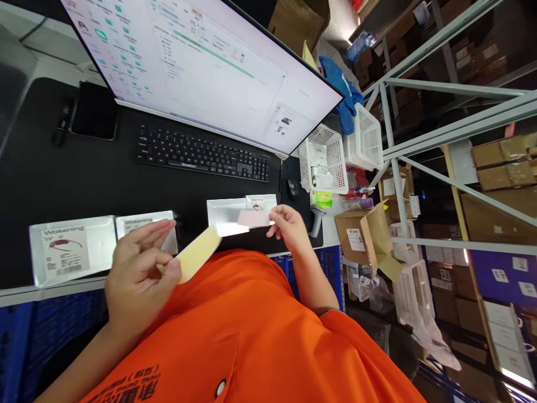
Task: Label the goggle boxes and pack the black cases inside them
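My left hand [140,268] pinches a yellow slip [198,254], perhaps label backing, in front of my orange shirt. Between thumb and fingers of my right hand [289,226] is a small pale pink slip [254,219], held over a pair of silver-white packages [226,216]. One of that pair carries a "Wakening" label [260,202] with a picture of glasses. Beside and partly behind my left hand lie two more silver-white packages, the left package [103,242] with a large "Wakening" label [65,252] and the other package [145,224] half covered by the hand.
Behind the packages lie a black keyboard [201,154] and a large monitor [201,61]. A mouse [292,188], a scanner [317,221] and white baskets [323,159] are at the right. The phone [94,110] is at the left. An open carton [364,235] stands past the desk.
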Motion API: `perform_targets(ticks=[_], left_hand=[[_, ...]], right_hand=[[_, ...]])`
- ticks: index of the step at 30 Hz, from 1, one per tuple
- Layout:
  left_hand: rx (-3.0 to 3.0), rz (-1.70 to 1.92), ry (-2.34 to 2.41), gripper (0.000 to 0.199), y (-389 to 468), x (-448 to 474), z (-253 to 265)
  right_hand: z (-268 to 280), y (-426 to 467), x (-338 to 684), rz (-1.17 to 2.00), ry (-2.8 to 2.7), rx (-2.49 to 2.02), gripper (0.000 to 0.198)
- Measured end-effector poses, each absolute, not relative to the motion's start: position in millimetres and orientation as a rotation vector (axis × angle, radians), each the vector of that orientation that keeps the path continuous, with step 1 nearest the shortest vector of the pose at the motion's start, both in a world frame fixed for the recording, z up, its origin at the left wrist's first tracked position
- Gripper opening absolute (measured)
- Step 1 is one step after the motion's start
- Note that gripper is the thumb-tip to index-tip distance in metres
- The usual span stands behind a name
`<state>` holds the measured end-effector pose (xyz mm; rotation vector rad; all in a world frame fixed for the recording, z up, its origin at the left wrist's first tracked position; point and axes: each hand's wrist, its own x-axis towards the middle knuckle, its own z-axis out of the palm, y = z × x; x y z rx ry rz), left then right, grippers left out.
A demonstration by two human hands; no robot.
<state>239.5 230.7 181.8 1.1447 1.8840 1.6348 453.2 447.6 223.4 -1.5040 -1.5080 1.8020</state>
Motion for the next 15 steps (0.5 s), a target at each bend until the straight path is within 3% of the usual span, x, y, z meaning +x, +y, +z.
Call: perform_targets(ticks=[5, 10, 15], left_hand=[[1.084, 1.616, 1.796, 0.034, 231.2, 232.4, 195.6], [0.777, 1.293, 1.667, 0.036, 255.8, 237.1, 184.1], [0.466, 1.205, 1.560, 0.038, 286.0, 249.7, 184.6]], right_hand=[[231.8, 435.7, 460.4, 1.216, -1.591, -1.454, 0.036], [224.8, 395.5, 440.3, 0.691, -2.339, -0.985, 0.020], [207.8, 377.9, 423.0, 0.491, -2.689, -0.702, 0.020]])
